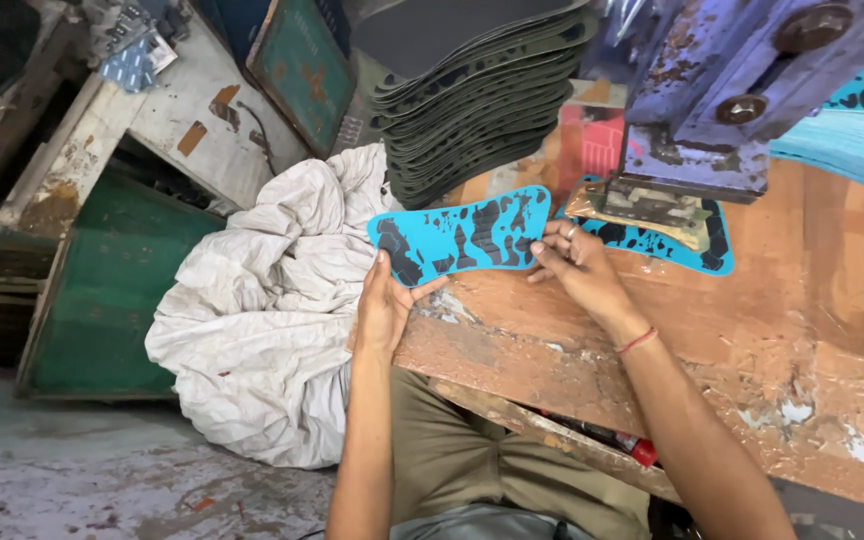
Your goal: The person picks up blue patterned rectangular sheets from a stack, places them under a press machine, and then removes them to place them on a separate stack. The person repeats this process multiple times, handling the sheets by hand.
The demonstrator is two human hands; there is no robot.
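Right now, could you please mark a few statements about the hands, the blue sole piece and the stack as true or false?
1. Both hands, left hand and right hand, hold the blue camouflage-patterned sole piece. True.
2. The stack of dark sole pieces lies on the floor. False: it stands on the worn wooden workbench.
3. A second blue patterned piece lies under the metal press block. True.
4. The white sack sits right of the bench. False: it is left.
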